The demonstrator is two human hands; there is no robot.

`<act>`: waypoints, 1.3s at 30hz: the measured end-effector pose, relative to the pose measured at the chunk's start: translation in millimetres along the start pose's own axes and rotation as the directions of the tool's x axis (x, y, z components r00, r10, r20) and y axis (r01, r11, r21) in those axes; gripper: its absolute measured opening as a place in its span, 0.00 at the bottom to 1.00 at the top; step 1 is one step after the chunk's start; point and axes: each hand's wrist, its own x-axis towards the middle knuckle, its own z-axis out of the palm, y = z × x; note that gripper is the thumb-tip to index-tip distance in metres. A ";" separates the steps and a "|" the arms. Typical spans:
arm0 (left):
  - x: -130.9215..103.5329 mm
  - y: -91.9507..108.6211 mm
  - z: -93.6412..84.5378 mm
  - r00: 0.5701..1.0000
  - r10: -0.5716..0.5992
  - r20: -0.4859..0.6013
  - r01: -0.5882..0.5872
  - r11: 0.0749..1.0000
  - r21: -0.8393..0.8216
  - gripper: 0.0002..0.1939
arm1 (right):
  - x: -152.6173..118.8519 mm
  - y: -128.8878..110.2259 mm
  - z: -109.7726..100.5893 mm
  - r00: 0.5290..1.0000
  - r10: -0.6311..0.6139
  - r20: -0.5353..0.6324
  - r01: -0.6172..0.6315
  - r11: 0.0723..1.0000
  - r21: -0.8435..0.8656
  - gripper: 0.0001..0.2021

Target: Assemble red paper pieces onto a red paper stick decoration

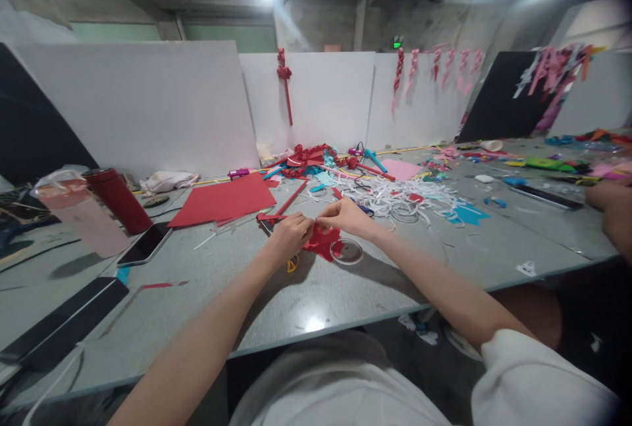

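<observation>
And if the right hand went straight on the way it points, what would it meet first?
Probably the left hand, close ahead, though the depth between them is hard to judge.

A grey table (pixel 207 307) bears red sheets (pixel 224 199), white strips (pixel 395 201).

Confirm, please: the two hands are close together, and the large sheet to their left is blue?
Not blue: the large sheet is red, as the head view shows. The left hand and right hand are indeed close together.
</observation>
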 end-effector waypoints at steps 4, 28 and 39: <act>-1.1 -0.8 2.1 0.999 -0.032 -0.031 0.030 0.998 -0.052 0.06 | -0.4 -1.5 3.8 0.998 -0.035 -0.043 0.033 0.999 -0.043 0.12; 4.0 7.9 5.8 0.925 -0.320 -0.206 0.182 0.847 -0.500 0.07 | 2.2 2.7 4.6 0.986 0.045 -0.159 -0.028 0.994 0.106 0.10; 4.3 -17.7 14.9 0.687 -0.680 -0.258 0.461 0.681 -0.570 0.10 | 9.3 15.9 -32.6 0.931 -0.021 -0.365 -0.052 0.981 -0.189 0.07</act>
